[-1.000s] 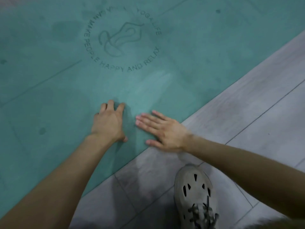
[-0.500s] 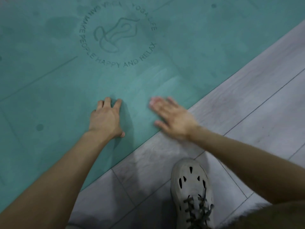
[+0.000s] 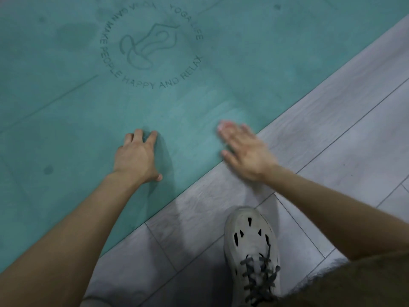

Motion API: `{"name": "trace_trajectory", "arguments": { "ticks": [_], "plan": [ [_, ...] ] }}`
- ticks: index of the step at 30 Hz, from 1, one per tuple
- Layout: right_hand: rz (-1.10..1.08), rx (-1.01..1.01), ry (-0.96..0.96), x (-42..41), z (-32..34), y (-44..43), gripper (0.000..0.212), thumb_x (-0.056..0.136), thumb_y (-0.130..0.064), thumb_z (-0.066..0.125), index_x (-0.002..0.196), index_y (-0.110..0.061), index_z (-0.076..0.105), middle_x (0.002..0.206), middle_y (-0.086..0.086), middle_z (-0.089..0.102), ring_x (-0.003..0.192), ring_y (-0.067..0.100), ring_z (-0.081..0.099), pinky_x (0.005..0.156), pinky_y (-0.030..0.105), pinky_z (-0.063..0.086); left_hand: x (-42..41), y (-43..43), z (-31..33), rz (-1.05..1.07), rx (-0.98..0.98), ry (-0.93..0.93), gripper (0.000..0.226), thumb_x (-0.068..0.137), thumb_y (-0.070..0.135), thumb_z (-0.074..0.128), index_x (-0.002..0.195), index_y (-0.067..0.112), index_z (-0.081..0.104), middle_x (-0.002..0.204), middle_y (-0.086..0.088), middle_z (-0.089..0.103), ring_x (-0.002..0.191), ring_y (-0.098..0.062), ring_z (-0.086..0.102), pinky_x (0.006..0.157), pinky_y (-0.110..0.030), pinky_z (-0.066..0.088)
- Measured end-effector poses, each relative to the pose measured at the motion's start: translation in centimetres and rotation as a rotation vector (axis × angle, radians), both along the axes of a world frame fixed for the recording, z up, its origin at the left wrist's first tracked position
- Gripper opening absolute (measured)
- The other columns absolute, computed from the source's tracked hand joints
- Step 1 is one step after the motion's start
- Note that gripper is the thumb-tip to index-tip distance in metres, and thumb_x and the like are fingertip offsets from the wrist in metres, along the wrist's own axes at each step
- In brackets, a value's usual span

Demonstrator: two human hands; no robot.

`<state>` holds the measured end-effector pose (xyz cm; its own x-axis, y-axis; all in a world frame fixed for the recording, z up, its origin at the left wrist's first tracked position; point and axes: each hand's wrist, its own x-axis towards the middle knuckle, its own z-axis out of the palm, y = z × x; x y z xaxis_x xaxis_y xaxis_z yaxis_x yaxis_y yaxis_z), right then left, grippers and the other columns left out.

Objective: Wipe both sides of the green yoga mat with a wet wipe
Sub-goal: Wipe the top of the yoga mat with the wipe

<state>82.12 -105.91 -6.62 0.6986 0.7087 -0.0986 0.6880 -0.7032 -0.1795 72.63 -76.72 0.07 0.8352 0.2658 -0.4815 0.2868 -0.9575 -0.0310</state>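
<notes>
Left grip (image 3: 138,157), seen from the head camera, is planted on the flat teal-green rubber yoga mat (image 3: 66,129), its fingers spread and bent at the knuckles so that the tips press into the surface, the thumb out to the side; it has hold of nothing. Right grip (image 3: 245,151) lies flat and blurred, fingers straight and close together, fingertips (image 3: 223,126) on the mat and the heel of the palm over the mat's near edge; whether a wipe sits under that palm cannot be told. The mat lies spread on the pale grey wood-grain plank floor (image 3: 332,151), its near edge running on a diagonal from lower left to upper right. A round embossed logo (image 3: 150,47) with a ring of lettering, reading in part "HAPPY AND RELAX", sits on the mat beyond the two grips. A paler streaked patch (image 3: 221,109) shows on the mat just beyond the right fingertips. An off-white perforated shoe with dark laces (image 3: 250,247) stands on the floor near the mat's edge, below the right forearm.
</notes>
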Motion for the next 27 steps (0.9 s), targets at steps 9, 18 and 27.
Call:
{"name": "trace_trajectory", "arguments": {
  "ticks": [9, 18, 27],
  "plan": [
    [0.552, 0.002, 0.067, -7.3, 0.0, 5.0, 0.075, 0.111, -0.058, 0.030, 0.169, -0.015, 0.011, 0.177, 0.003, 0.002, 0.163, 0.017, -0.006, 0.132, 0.045, 0.009, 0.6, -0.1, 0.5, -0.005, 0.003, 0.036, 0.136, 0.050, 0.057, 0.101, 0.160, 0.028, 0.027, 0.149, -0.007, 0.035, 0.139, -0.032, 0.038, 0.102, -0.049, 0.053],
    [-0.619, 0.039, 0.052, 5.2, 0.4, -4.3, 0.078, 0.107, -0.063, 0.010, 0.169, -0.015, 0.007, 0.177, 0.005, 0.001, 0.163, 0.016, -0.005, 0.132, 0.042, 0.000, 1.8, -0.5, 1.2, 0.034, 0.005, 0.107, 0.119, 0.059, 0.057, 0.098, 0.156, 0.026, 0.036, 0.146, -0.008, 0.041, 0.136, -0.033, 0.046, 0.104, -0.051, 0.052],
    [0.454, 0.001, 0.010, -0.4, 0.0, -2.0, 0.068, 0.113, -0.050, 0.032, 0.169, -0.017, 0.010, 0.176, 0.003, 0.006, 0.163, 0.016, -0.001, 0.132, 0.045, 0.006, 6.5, -4.6, 1.8, -0.029, 0.021, 0.013, 0.090, 0.071, 0.051, 0.093, 0.143, 0.018, 0.052, 0.133, -0.010, 0.051, 0.128, -0.033, 0.053, 0.094, -0.045, 0.052]
  ]
}}
